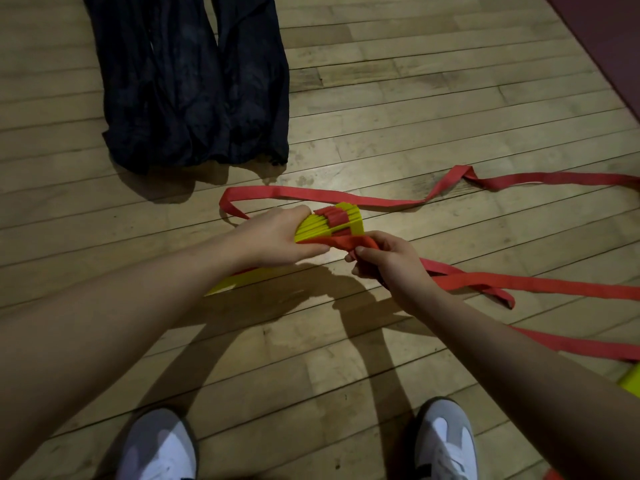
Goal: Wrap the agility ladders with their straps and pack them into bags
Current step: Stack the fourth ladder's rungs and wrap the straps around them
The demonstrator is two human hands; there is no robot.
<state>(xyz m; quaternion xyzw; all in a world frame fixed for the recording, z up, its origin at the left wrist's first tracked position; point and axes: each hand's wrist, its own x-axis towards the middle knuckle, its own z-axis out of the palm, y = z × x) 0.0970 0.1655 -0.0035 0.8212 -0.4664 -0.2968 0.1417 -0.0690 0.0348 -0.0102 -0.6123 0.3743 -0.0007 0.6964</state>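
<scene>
A stack of yellow ladder rungs (332, 225) is gathered into a bundle just above the wooden floor, with red webbing folded across its top. My left hand (277, 239) grips the bundle from its left side. My right hand (384, 259) pinches the red strap (346, 242) where it crosses the bundle's near edge. Long loose lengths of that strap trail over the floor to the right (540, 284) and loop behind the bundle (311, 192). Two dark navy bags (194, 88) lie flat side by side on the floor beyond the bundle.
My two grey-and-white shoes (159, 448) stand at the bottom edge. A yellow piece (632, 384) shows at the right edge, and a dark red mat (613, 39) fills the top right corner. Wooden floorboards lie all around.
</scene>
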